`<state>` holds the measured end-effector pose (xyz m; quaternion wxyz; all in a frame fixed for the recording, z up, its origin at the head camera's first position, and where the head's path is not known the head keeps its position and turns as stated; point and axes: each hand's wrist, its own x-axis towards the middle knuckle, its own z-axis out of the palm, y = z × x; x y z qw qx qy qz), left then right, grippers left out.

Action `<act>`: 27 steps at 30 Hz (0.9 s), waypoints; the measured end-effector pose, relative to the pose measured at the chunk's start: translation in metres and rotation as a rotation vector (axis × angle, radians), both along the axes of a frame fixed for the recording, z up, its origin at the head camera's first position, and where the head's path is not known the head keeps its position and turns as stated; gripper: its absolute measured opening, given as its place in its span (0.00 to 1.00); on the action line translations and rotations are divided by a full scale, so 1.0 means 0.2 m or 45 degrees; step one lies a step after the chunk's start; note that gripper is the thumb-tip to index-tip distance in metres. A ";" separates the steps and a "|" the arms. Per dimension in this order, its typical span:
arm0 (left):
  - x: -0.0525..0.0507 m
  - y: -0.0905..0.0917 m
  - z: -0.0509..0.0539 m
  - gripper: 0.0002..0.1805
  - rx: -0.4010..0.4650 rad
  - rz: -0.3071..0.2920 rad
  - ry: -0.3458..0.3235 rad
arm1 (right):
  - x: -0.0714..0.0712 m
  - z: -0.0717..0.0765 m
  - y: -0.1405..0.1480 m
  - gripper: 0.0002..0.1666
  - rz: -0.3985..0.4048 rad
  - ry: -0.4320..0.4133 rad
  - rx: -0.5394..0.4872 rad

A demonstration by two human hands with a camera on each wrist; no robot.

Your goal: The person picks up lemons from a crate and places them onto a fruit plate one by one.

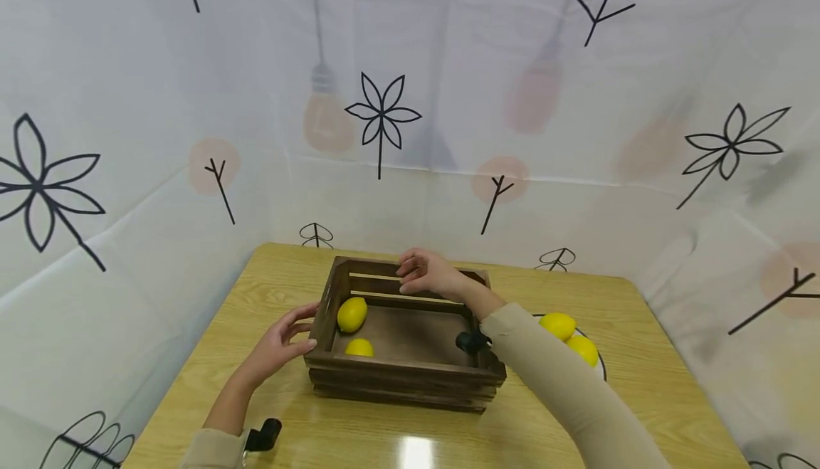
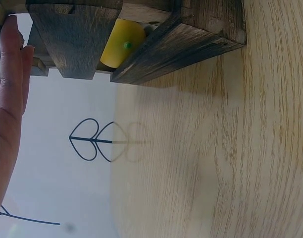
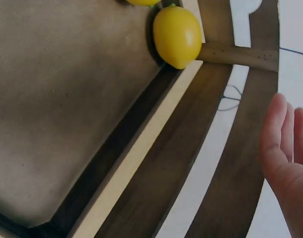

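Two lemons are in your wooden crate (image 1: pixel 403 376): the back lemon (image 1: pixel 352 314) by the left wall near the far corner, and the front lemon (image 1: pixel 359 347), partly hidden behind the near wall. At least two more, the plate lemons (image 1: pixel 570 337), sit on the plate (image 1: pixel 603 373) to the right of the crate, partly behind your right sleeve (image 1: pixel 564 391).

Your left hand (image 1: pixel 285 337) looks to be just resting along the outside of the crate's left wall, fingers relaxed and not wrapped round anything. Your right hand (image 1: pixel 432 273) is over the far wall, fingers loosely bent, nothing in it. Can't tell whether it's touching the wood.

Handling-wise, I'd guess the lemons are light and firm with a bit of give, not fragile unless you really squeeze. The skin looks smooth and kinda shiny, so expect some slip and rolling. I'd take one round its fat middle, thumb opposite fingers, not by the pointy ends. For the back lemon, come in from above on its open right side, since the slats crowd it. The crate's probably stiff and light-ish; grab the top rails on both short sides.
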<state>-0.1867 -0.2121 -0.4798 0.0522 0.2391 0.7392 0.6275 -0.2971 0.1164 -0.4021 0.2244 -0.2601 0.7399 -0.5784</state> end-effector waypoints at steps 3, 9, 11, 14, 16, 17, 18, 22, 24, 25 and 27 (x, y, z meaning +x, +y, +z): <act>0.00 0.00 0.00 0.32 0.001 0.000 0.000 | -0.01 -0.01 -0.02 0.29 0.083 0.006 0.024; 0.00 0.01 0.01 0.32 0.002 0.006 -0.002 | -0.02 -0.04 -0.08 0.27 0.176 0.011 0.081; 0.00 0.01 0.01 0.32 0.001 0.005 -0.003 | -0.02 -0.05 -0.09 0.26 0.183 0.020 0.114; 0.00 0.01 0.01 0.32 0.002 0.001 -0.002 | -0.02 -0.07 -0.12 0.24 0.216 0.061 0.182; 0.00 0.01 0.00 0.32 0.003 0.001 0.000 | -0.01 -0.09 -0.14 0.23 0.260 0.102 0.222; 0.00 0.01 0.00 0.32 0.004 0.002 0.001 | -0.01 -0.09 -0.15 0.22 0.285 0.118 0.236; 0.01 0.00 0.00 0.32 0.004 0.005 0.003 | -0.01 -0.10 -0.16 0.22 0.315 0.138 0.249; 0.01 0.00 0.00 0.32 0.003 0.009 0.007 | 0.00 -0.14 -0.20 0.23 0.431 0.210 0.294; 0.01 0.00 0.00 0.32 0.003 0.007 0.005 | 0.00 -0.16 -0.21 0.24 0.471 0.237 0.325; 0.01 0.00 0.00 0.32 0.004 0.006 0.004 | 0.00 -0.16 -0.22 0.24 0.488 0.243 0.340; 0.01 0.01 0.00 0.32 0.009 0.005 0.002 | 0.01 -0.17 -0.24 0.24 0.520 0.235 0.378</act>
